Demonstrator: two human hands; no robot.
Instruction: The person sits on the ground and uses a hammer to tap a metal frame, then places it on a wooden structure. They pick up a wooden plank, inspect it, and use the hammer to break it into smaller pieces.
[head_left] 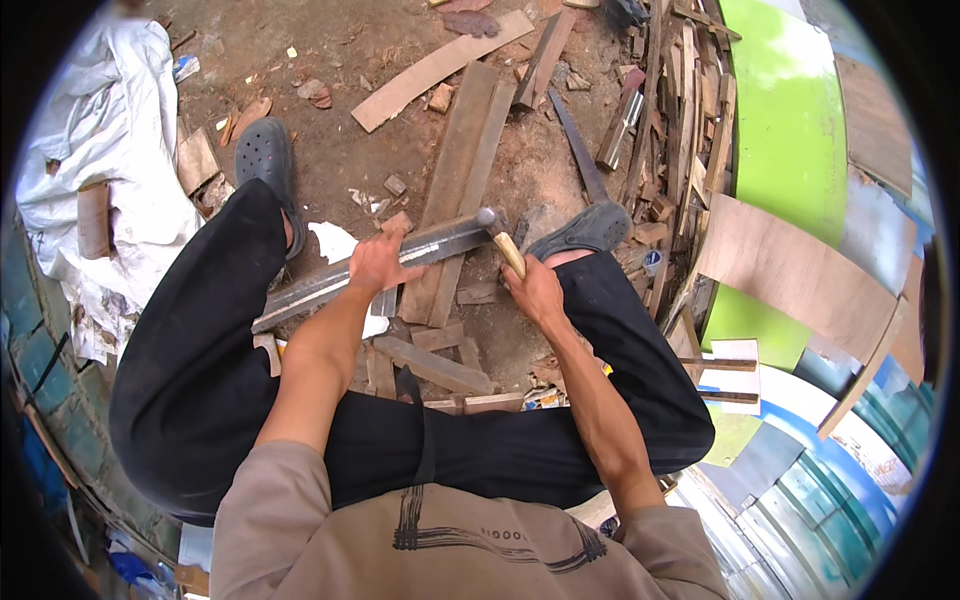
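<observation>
Right hand (537,292) closed round the hammer (497,232) handle; left hand (377,262) clamped on the long metal bar (400,258) at frame centre. Bar probably heavy, rigid; best held mid-length.

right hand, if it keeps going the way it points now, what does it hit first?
The right hand points up and left along its hammer. The hammer head already sits at the end of the long bar under the left hand, so probably that bar; depth is unclear.
</observation>
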